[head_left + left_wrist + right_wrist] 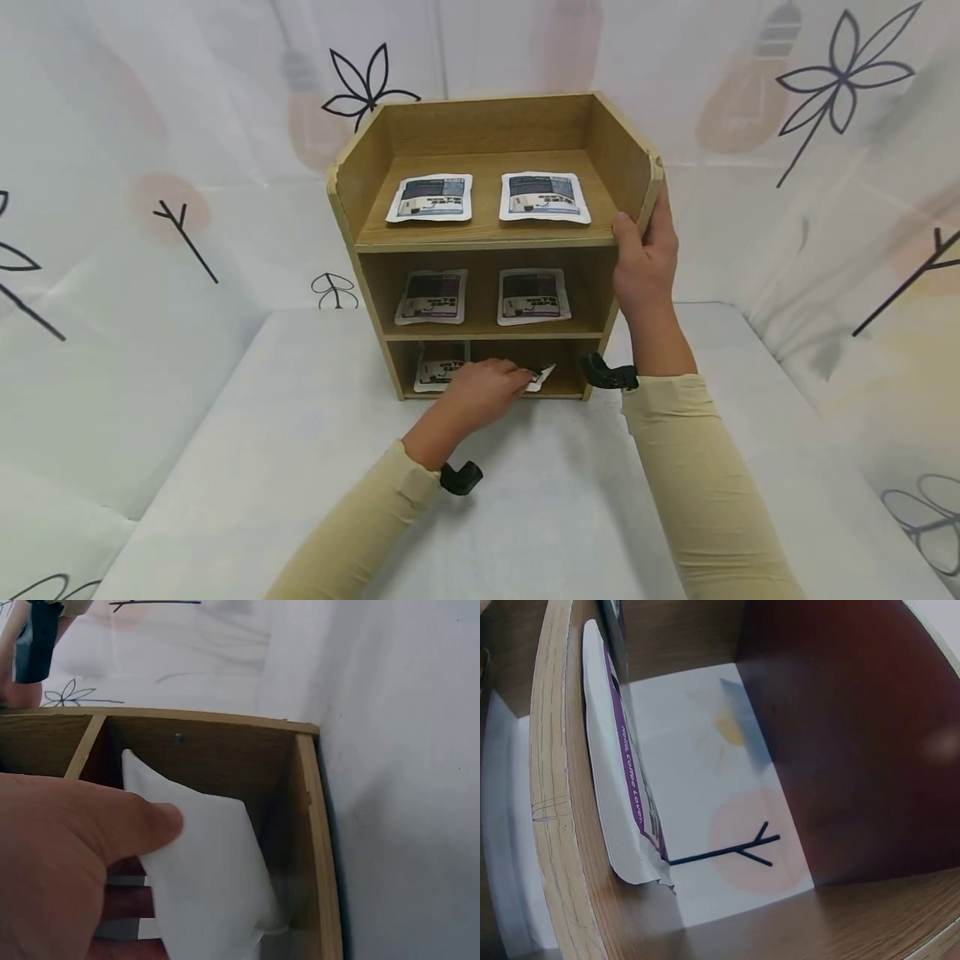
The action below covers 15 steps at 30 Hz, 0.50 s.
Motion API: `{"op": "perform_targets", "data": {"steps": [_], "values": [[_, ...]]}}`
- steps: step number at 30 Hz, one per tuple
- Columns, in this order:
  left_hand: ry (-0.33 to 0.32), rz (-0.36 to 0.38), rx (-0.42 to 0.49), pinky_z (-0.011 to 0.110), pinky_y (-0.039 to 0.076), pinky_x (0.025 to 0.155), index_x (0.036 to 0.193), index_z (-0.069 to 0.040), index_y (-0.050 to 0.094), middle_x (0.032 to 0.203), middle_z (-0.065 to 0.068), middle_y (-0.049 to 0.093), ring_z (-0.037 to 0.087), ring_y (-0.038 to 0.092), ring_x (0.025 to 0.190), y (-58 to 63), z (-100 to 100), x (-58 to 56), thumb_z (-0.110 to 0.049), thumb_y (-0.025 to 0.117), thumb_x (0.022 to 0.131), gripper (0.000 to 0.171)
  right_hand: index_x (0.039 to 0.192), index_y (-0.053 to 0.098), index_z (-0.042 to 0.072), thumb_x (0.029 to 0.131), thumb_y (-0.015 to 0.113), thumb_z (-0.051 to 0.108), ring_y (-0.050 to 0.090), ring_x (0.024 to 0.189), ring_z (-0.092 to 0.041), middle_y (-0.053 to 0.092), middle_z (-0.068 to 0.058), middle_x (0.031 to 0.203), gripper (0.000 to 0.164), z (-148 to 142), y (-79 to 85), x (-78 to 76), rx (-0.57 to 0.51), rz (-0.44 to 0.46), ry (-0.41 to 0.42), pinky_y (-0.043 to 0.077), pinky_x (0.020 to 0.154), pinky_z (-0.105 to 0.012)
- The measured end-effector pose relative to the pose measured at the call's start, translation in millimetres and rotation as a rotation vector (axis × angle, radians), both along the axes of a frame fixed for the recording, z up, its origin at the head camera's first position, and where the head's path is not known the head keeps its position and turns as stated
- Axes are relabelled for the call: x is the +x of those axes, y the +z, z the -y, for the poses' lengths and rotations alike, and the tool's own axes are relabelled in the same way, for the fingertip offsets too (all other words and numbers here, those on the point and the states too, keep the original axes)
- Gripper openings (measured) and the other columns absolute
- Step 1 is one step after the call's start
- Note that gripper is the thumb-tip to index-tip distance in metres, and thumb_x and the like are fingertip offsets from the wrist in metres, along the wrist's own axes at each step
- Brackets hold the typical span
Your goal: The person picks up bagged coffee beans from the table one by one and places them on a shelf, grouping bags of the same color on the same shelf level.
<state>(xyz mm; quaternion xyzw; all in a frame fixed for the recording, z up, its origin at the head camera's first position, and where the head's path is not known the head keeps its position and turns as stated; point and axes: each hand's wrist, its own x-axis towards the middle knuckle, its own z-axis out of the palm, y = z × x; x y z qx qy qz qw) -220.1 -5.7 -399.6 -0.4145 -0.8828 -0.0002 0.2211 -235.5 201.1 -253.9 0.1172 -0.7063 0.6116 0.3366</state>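
Observation:
A small wooden shelf unit (491, 127) with three levels stands on the white table. My left hand (483, 392) reaches into the bottom level and pinches a white coffee packet (206, 862) between thumb and fingers; the packet is tilted up off the board. Beside it, another coffee packet (438, 371) lies at the left of that level, partly hidden by the hand. My right hand (647, 262) grips the unit's right side panel near the top, thumb on the inner side and fingers outside. In the right wrist view, a packet with purple print (619, 765) lies on a shelf board.
Two packets lie on the top level, a left one (431, 198) and a right one (545, 198). The middle level holds a left packet (432, 297) and a right packet (533, 297). Patterned white cloth (187, 100) hangs behind and beside the table (300, 467).

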Motion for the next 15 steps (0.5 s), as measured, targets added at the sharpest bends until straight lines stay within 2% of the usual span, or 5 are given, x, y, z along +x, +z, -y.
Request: {"op": "perform_targets", "data": {"steps": [4,7,10,15], "values": [[0.043,0.100,-0.077,0.025,0.052,0.053,0.115,-0.027,0.070,0.103,-0.007,0.072,0.010,0.068,0.089,-1.8,-6.7,0.2,-0.030,0.061,0.096,0.022,0.155,0.021,0.018,0.098,0.041,0.011,0.033,0.141,-0.012,0.035,-0.003,0.154,0.061,-0.7,-1.2,-1.8,-0.005,-0.016,0.008,0.027,0.117,-0.028],[0.062,0.156,-0.110,0.025,0.050,0.052,0.113,-0.028,0.070,0.103,-0.007,0.070,0.011,0.067,0.092,-4.5,-12.1,-0.5,-0.031,0.062,0.095,0.020,0.155,0.021,0.018,0.098,0.041,0.011,0.034,0.141,-0.012,0.035,-0.002,0.154,0.061,-0.9,-1.7,-2.2,-0.006,-0.018,0.012,0.026,0.117,-0.028],[0.064,0.167,-0.131,0.026,0.052,0.056,0.110,-0.029,0.071,0.102,-0.007,0.069,0.012,0.066,0.092,-8.5,-17.6,-1.0,-0.032,0.063,0.093,0.018,0.156,0.021,0.019,0.098,0.041,0.012,0.033,0.141,-0.012,0.035,-0.002,0.154,0.062,-0.7,-1.5,-1.8,-0.004,-0.015,0.008,0.026,0.118,-0.028],[0.074,0.142,-0.171,0.027,0.055,0.065,0.109,-0.029,0.072,0.101,-0.007,0.068,0.013,0.064,0.091,-17.7,-25.6,-0.3,-0.034,0.065,0.092,0.019,0.156,0.020,0.018,0.098,0.041,0.012,0.032,0.142,-0.012,0.034,-0.002,0.155,0.062,0.2,-0.2,-0.8,0.001,-0.007,0.003,0.025,0.118,-0.029]]}}
